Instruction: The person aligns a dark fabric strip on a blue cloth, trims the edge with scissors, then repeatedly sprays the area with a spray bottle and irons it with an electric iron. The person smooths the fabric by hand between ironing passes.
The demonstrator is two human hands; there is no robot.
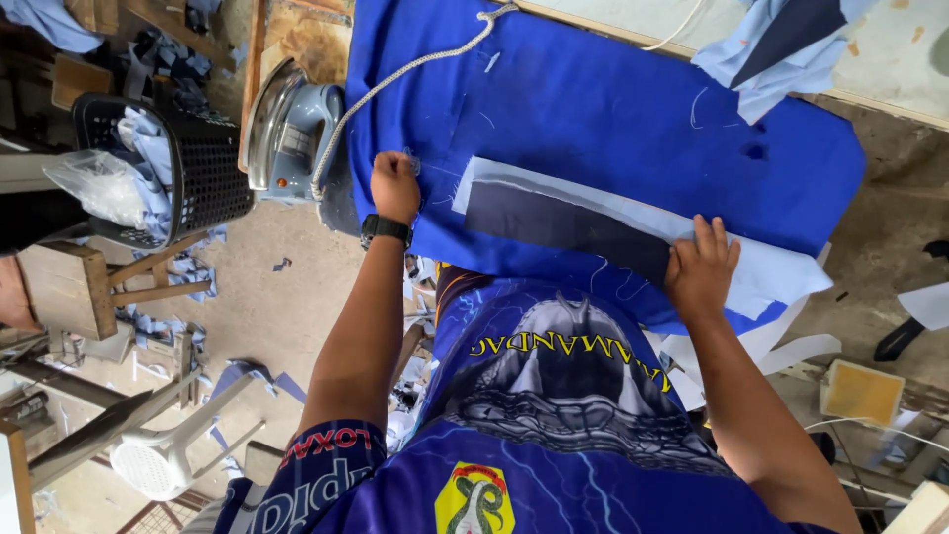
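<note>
The person leans over a padded ironing board covered in bright blue cloth, seen from above by the head camera. The left hand, with a black wristwatch on the wrist, is curled into a loose fist at the near left edge of the board cover, the fingers tucked under; whether it pinches anything cannot be told from this view. The right hand lies flat and open, fingers spread, pressing down on the right end of a dark navy fabric strip. That strip rests on top of a longer pale blue fabric piece, which lies across the board cover just in front of the person's body and runs from near the left hand out past the right hand. Just left of the board, a grey-blue iron stands tipped on its end, well clear of the fabric, and its braided white cord trails up over the blue cover. Farther left, a black plastic laundry basket holds pale blue cloth and a clear plastic bag. More light blue and navy fabric pieces lie at the board's far right corner. A white plastic chair lies tipped over on the floor at lower left.
</note>
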